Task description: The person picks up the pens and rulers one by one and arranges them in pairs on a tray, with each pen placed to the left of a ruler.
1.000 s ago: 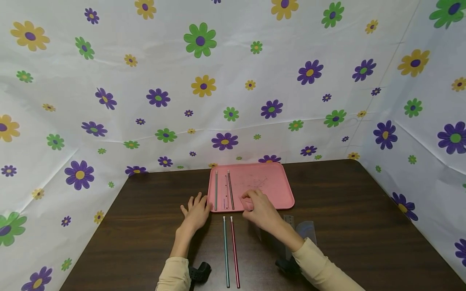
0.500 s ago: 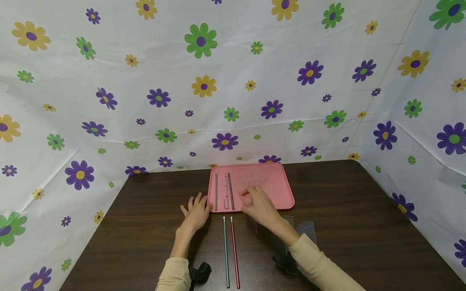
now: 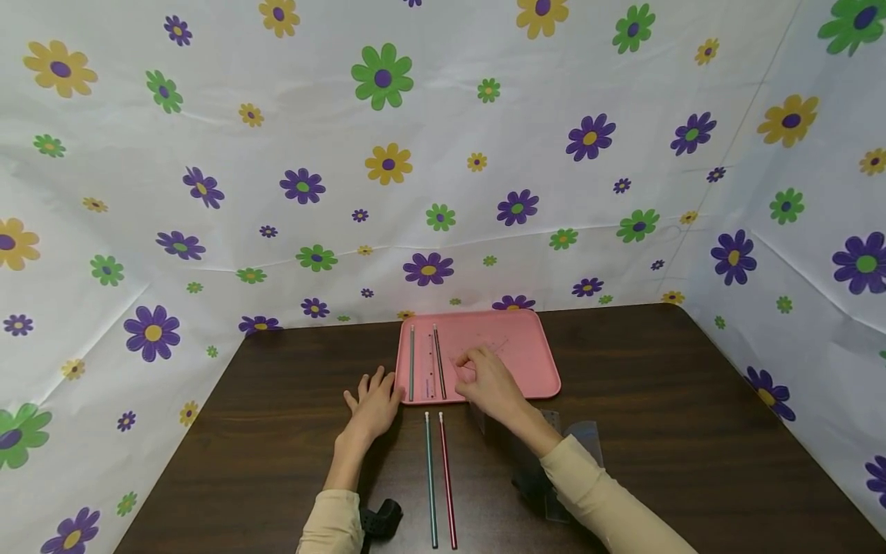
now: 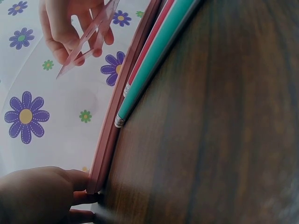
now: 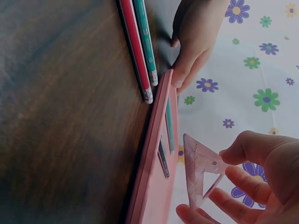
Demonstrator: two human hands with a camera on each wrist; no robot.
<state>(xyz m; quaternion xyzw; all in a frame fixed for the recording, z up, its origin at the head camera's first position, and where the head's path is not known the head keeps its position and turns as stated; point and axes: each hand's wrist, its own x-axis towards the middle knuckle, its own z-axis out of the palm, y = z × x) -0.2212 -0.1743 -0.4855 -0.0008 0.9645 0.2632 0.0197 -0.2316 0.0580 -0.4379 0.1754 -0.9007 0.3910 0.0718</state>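
Note:
My right hand (image 3: pixel 494 388) pinches a clear set square (image 5: pixel 192 163) between thumb and fingers, tilted over the pink tray (image 3: pixel 515 362). In the left wrist view the set square (image 4: pixel 99 21) shows nearly edge-on. My left hand (image 3: pixel 374 404) touches the tray's near left corner, fingers spread; the right wrist view has its thumb at the rim. Inside the tray lie a green pencil (image 3: pixel 411 365), a dark pencil (image 3: pixel 439 365) and a clear ruler (image 3: pixel 431 365) between them. Before the tray, a green pencil (image 3: pixel 431 481) and a red pencil (image 3: pixel 447 481) lie side by side.
Beside my right forearm lies a clear protractor (image 3: pixel 585 437), with a clear ruler (image 3: pixel 551 419) partly hidden under the arm. A flower-printed cloth (image 3: pixel 318 231) rises behind the brown table (image 3: pixel 664 431) and along its sides.
My right hand has shifted slightly up and left over the tray with the set square. The left hand and the pencils have stayed put.

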